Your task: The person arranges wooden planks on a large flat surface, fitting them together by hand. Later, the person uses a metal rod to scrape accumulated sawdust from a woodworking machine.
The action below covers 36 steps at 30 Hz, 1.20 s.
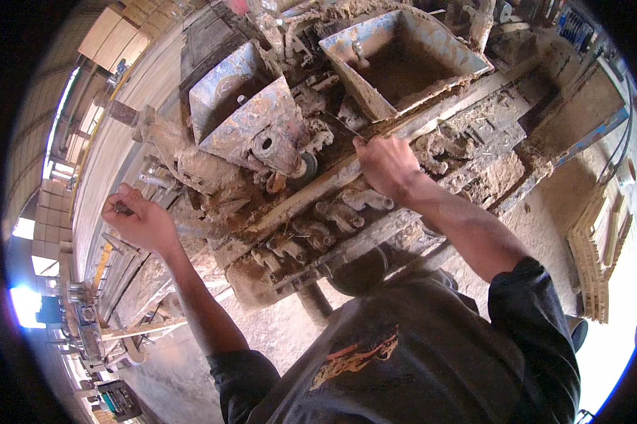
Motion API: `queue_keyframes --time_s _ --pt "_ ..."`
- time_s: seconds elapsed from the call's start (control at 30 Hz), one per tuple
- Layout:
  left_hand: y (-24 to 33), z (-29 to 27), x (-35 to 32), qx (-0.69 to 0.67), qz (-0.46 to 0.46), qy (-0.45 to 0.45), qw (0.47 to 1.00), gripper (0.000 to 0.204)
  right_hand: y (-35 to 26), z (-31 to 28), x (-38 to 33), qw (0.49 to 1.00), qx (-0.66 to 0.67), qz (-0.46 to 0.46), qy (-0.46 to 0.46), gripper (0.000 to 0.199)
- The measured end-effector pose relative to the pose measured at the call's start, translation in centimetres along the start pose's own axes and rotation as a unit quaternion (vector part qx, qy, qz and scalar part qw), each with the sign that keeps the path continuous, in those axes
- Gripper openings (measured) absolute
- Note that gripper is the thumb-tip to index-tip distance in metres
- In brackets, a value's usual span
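Observation:
My right hand [389, 167] is closed at the long rail [318, 185] in the middle of a dust-caked machine. From its fingers a thin dark rod [345, 127] points up and left, between two metal hoppers. My left hand [143, 222] is curled shut at the machine's left side, with a small dark round end showing in the fist; what it belongs to is hidden. The left hopper [276, 99], blue and rusty, stands between my hands. Beyond my right hand sits the wider hopper [467, 63], with brown dust inside. Below it a round disc [308, 165] shows by the left hopper.
Several dusty clamps [340, 212] line the machine's near edge, close to my body. A blue-edged metal trough [580, 120] juts out on the right. Stacked wood strips [605, 254] lie on the floor at right. Stacked boards [110, 39] stand at the far left.

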<state>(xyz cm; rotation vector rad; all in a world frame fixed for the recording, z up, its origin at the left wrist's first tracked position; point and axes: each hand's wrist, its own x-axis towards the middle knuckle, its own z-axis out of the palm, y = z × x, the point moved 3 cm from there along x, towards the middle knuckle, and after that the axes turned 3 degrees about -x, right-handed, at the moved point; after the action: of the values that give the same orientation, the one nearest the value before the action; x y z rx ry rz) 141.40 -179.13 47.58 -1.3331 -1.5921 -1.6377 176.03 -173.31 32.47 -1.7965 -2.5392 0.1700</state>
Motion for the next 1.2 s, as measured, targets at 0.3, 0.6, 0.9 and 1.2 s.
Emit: queue_keyframes --time_s 0.3,0.6,0.9,1.2 --pt "-0.7 0.7 0.0 -0.045 0.008 -0.003 0.999 0.033 -0.1 0.9 2.4 0.999 -0.029 -0.032 0.003 0.012" --pt "-0.5 -0.5 0.3 -0.034 -0.013 -0.007 0.999 0.034 -2.2 2.0 5.2 1.000 -0.016 0.000 0.022 0.018" --pt "-1.8 -0.7 0.0 -0.033 -0.014 0.002 0.999 0.033 -3.2 -0.6 4.4 0.999 0.040 -0.019 0.025 0.021" --pt "-0.4 1.0 -0.7 -0.084 -0.050 -0.026 0.995 0.035 1.4 1.7 4.2 0.992 0.121 0.028 0.010 0.017"
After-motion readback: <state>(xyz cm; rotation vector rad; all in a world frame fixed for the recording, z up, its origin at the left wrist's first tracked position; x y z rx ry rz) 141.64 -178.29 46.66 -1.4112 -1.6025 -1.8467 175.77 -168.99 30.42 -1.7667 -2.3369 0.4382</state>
